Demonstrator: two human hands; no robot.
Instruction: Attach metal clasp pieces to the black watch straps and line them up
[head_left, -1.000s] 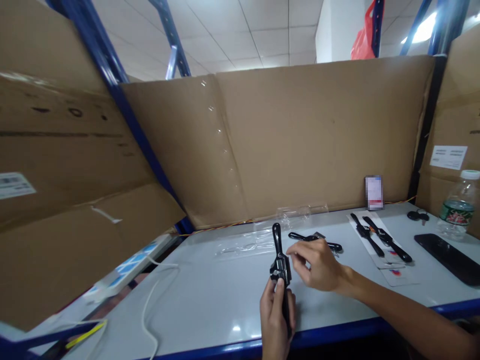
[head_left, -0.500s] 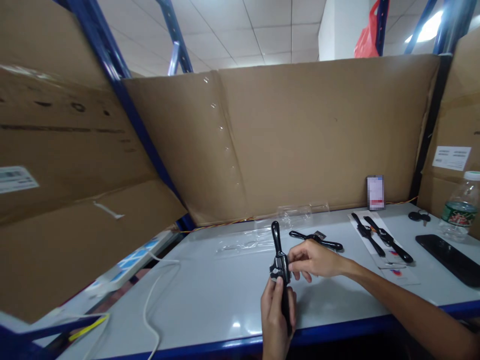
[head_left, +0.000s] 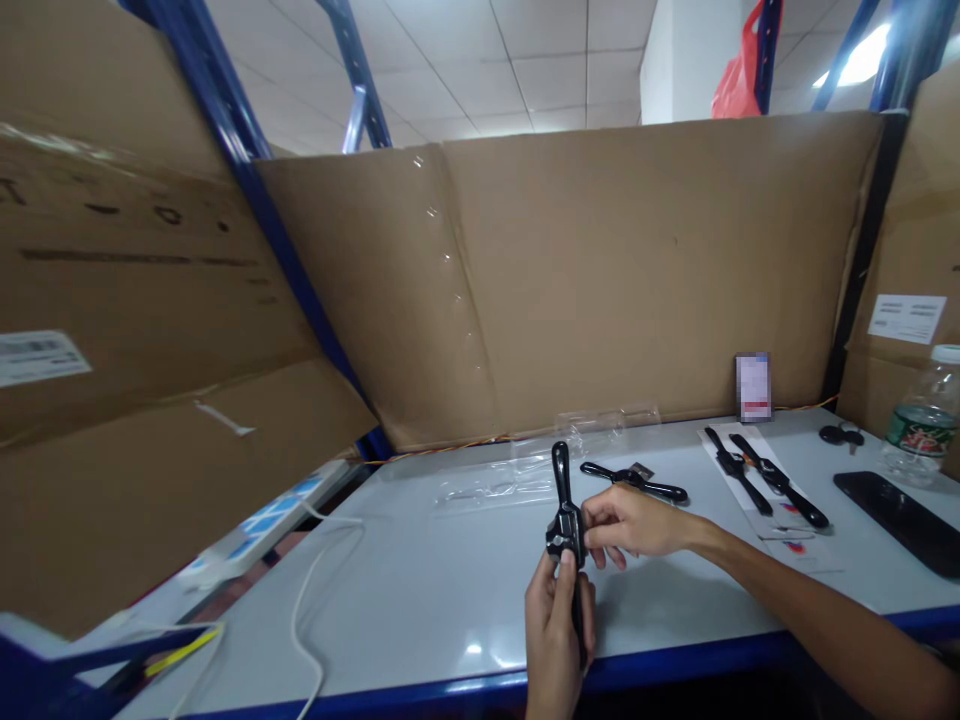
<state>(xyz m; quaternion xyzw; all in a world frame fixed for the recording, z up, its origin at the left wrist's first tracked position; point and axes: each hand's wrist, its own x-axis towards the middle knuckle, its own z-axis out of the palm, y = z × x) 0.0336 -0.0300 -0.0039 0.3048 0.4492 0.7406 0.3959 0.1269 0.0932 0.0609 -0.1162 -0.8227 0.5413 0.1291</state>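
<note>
My left hand is closed round the lower handle of a black spokeshave, which stands nearly upright above the table's front edge. Its metal blade part faces left. My right hand is at the right side of the spokeshave's body, thumb and forefinger drawn together in a pinch against it. What lies between those fingertips is hidden. Behind my right hand another black spokeshave lies on the table. Farther right, two more spokeshaves, a left one and a right one, lie on white printed cards.
Clear plastic packaging lies at the back. A phone leans on the cardboard wall. Keys, a black case and a bottle are at right. A power strip and white cable lie left.
The whole view has shifted very slightly. The spokeshave in my left hand leans a touch differently; my right fingers stay against its body.
</note>
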